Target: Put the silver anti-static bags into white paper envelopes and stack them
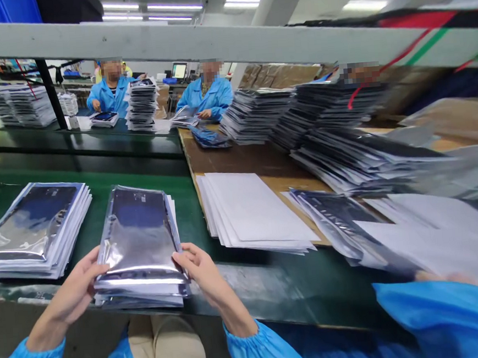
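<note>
A stack of dark flat panels in clear plastic sleeves, layered with white sheets, (141,225) lies in front of me at the front edge of the green table. My left hand (79,280) grips the top sleeved panel's near left side, thumb on top. My right hand (198,267) holds its near right side, thumb on the upper face and fingers curled beside the stack. White sheet edges show beneath the top panel. To the left sits a similar stack of sleeved panels (36,225), touched by neither hand.
White sheets (253,208) lie on a brown board to the right, with sleeved panels (332,210) beyond. Tall panel piles (333,116) stand behind. A blue sleeve (436,318) of a neighbour reaches in at right. A grey beam (212,46) crosses above; two people in blue work opposite.
</note>
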Available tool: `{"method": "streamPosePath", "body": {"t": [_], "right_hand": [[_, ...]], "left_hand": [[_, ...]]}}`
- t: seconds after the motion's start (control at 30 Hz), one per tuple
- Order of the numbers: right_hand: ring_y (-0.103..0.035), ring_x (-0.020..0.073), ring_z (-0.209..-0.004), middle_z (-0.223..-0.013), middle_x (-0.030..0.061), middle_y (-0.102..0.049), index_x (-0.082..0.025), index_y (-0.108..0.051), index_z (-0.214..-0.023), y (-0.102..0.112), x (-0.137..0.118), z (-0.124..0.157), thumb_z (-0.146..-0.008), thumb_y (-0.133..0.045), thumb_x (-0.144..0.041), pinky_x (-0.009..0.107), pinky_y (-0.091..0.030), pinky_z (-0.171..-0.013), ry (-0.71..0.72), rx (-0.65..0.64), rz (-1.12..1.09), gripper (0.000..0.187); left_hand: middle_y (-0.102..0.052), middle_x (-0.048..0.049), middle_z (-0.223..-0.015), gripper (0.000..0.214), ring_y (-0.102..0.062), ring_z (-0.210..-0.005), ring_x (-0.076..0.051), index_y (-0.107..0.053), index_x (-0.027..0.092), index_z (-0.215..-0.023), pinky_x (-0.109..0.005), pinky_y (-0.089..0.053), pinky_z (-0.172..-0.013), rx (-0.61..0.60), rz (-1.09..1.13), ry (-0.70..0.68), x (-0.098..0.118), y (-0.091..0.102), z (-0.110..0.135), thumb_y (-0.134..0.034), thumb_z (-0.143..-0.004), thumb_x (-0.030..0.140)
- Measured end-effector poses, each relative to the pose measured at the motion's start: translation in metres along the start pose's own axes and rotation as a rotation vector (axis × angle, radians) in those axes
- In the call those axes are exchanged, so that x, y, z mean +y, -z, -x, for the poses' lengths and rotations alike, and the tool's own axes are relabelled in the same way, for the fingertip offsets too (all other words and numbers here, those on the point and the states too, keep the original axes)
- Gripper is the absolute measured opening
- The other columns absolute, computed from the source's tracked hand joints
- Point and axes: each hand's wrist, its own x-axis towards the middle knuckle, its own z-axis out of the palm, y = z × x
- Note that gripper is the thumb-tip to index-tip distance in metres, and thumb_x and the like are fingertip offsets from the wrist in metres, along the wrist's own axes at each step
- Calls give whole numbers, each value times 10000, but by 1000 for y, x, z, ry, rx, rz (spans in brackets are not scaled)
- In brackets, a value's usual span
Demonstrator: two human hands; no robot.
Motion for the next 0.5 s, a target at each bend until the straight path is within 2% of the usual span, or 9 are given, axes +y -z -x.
{"method": "streamPosePath", "body": {"t": [0.07,0.13,0.23,0.33,0.43,0.5], "right_hand": [[-470,102,-486,-629,-51,-589,-205,-545,-915,-2,-5,4,-655,-732,-490,216,-370,-418,-18,-26,-47,429],[-550,120,-580,-742,-25,-650,-219,-560,-1008,-4,-9,9,-680,-735,-442,231,-443,-507,3,-46,-114,434],[-608,137,-762,-849,-19,-684,-246,-564,-1130,-5,-12,17,-714,-737,-367,223,-473,-648,76,-43,-210,466],[-626,164,-867,-984,1,-698,-269,-508,-1239,-2,-9,31,-749,-715,-366,245,-491,-691,117,3,-221,541],[-628,218,-993,-1119,50,-681,-268,-446,-1296,4,2,52,-735,-735,-377,317,-509,-788,98,79,-221,641],[-631,236,-1016,-1146,66,-676,-275,-448,-1279,8,12,66,-704,-763,-378,343,-510,-821,68,141,-266,663]], "left_hand": [[-731,-21,-918,491,-671,-788,-171,-597,268,-1210,-243,-538,-699,-32,-46,-31,-3,-2,3,-701,-730,291],[-737,-25,-931,501,-676,-822,-189,-622,266,-1193,-278,-540,-767,-45,-104,-93,-3,-4,6,-721,-703,301],[-745,-52,-935,496,-679,-879,-241,-656,238,-1167,-359,-528,-850,-70,-181,-187,0,-7,12,-722,-691,359],[-718,-105,-1070,531,-655,-990,-305,-624,225,-1225,-440,-502,-903,-102,-259,-312,7,-14,24,-656,-746,450],[-654,-105,-1219,510,-594,-1118,-321,-638,254,-1209,-456,-441,-983,-90,-408,-457,11,-27,41,-649,-751,475],[-654,-99,-1223,479,-579,-1143,-320,-679,260,-1150,-450,-435,-993,-55,-476,-511,10,-36,50,-641,-745,512]]}}
